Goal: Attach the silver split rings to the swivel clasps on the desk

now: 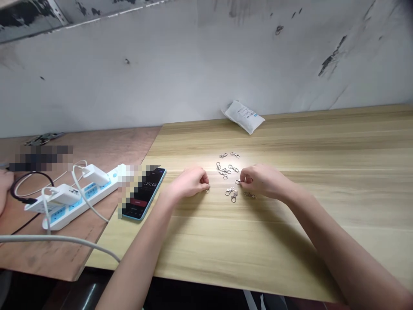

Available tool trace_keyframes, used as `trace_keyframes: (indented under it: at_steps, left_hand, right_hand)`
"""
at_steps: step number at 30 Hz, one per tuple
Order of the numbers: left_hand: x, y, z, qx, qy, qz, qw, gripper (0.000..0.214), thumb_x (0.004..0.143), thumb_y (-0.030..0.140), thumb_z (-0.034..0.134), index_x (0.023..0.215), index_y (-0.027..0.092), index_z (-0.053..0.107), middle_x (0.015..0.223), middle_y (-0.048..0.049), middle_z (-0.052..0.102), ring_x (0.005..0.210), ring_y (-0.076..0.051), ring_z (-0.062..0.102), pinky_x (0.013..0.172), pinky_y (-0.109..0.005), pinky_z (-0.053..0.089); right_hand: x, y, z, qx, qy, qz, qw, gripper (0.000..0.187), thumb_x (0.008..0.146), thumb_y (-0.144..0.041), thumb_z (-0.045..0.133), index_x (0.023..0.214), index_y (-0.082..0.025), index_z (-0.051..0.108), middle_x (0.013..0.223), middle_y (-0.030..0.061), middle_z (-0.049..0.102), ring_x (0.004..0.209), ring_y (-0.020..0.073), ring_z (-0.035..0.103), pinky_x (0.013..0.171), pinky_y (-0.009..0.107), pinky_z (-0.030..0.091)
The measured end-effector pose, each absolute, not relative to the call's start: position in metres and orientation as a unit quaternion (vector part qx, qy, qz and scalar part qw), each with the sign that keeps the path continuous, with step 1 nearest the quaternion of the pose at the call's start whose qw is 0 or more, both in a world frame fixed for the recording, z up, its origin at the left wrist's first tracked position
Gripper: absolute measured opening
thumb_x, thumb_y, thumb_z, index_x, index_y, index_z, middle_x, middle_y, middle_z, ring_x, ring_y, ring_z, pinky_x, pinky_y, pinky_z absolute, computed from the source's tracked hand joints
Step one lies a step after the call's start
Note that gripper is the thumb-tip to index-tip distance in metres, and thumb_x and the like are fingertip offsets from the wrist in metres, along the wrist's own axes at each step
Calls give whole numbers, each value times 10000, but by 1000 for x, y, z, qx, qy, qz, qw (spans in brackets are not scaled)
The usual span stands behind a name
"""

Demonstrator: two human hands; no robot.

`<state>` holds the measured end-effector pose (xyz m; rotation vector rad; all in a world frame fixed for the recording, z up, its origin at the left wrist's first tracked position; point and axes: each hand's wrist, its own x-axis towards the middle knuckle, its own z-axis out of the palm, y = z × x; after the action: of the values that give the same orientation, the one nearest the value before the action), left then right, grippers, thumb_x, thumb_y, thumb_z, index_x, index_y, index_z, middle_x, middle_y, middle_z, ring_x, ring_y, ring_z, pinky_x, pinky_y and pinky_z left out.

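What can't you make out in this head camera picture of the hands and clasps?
Head view:
Left hand: fingers hide most of its clasp.
Right hand: fingertips hide part of its clasp.
Phone: a blur patch covers its top corner.
Packet: label too small to read.
Left edge: a shape is cut off.

a scuffed white wall (pixel 206 73) with black smears and small chipped marks rises behind a pale wood-grain surface (pixel 322 129). a reddish plywood top (pixel 109 148) meets it on the left, an angled metal strip (pixel 32 21) crosses the upper corner, and a bright patch of light lies mid-surface above a dark floor (pixel 29 292).
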<state>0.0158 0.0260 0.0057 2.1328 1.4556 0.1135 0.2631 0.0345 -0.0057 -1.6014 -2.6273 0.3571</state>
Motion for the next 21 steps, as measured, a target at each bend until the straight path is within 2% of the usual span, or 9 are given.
trace_keyframes:
  at_steps: [3,11,17,21]
  left_hand:
    - [17,29,3,792,526,64,304,44,758,196,598,735,186,634,703,-7,686,647,-154,608,592,-256,418]
    - [19,25,-7,787,452,256,332,91,755,91,579,767,169,624,789,3,684,682,-105,582,674,-238,474]
    - [21,26,-14,796,423,318,294,145,818,99,563,848,181,679,867,-17,711,818,-134,638,764,-263,502]
    - [20,27,-17,802,427,307,283,158,847,149,579,893,189,724,899,-40,718,830,-154,653,775,-283,512]
  right_hand:
    - [258,36,-11,-523,-849,70,16,146,744,-204,539,667,-214,662,673,8,687,550,132,530,501,255,247]
    - [245,33,-17,-534,-845,-4,28,188,789,-203,501,711,-194,672,744,42,705,607,154,569,508,271,198]
    - [245,29,-19,-495,-866,5,68,210,883,-285,498,943,-195,677,849,38,696,677,150,590,525,259,207]
    - [243,27,-16,-461,-887,1,36,282,936,-238,453,783,-175,682,836,48,663,679,134,572,515,267,189]
